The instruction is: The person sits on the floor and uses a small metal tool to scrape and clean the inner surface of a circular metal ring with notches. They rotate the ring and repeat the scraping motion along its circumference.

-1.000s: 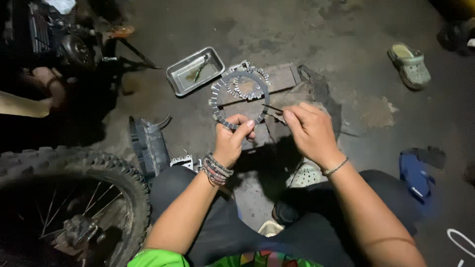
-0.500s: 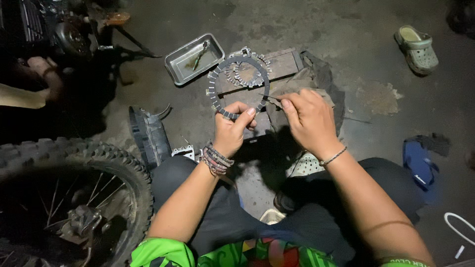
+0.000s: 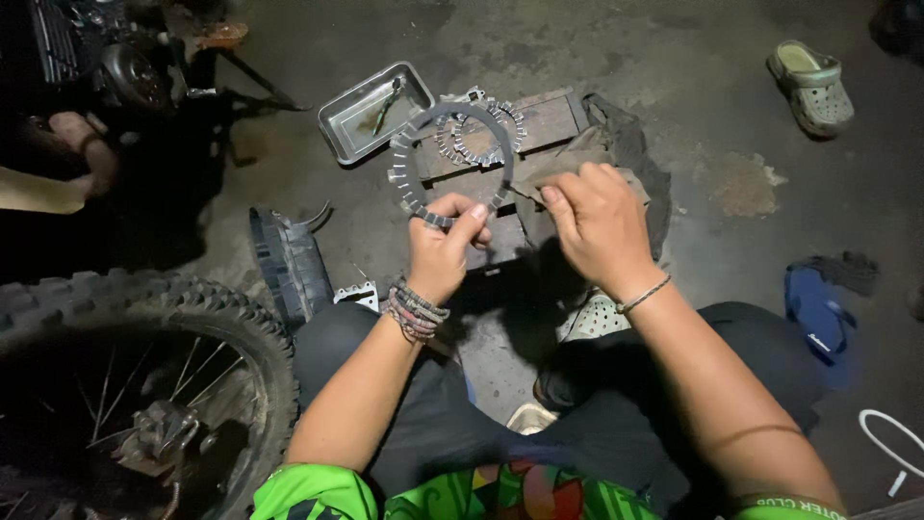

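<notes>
My left hand [image 3: 441, 248] pinches the near edge of a toothed grey metal ring [image 3: 408, 154] and holds it up, tilted, over a wooden block [image 3: 551, 117]. Several similar toothed rings [image 3: 479, 137] lie stacked on that block and show through the held ring. My right hand [image 3: 599, 226] hovers just right of the ring with its fingers curled downward above a dark cloth [image 3: 621, 144]. I cannot make out anything in it.
A metal tray [image 3: 358, 123] with a small tool lies left of the block. A knobby motorcycle tyre [image 3: 144, 306] and a black plastic part [image 3: 289, 260] are at my left. Another person's hand [image 3: 85, 146] works at an engine. Sandals [image 3: 813, 87] lie to the right.
The ring has come up off the stack and tilted toward me in my left hand. My right hand has drawn slightly back from it.
</notes>
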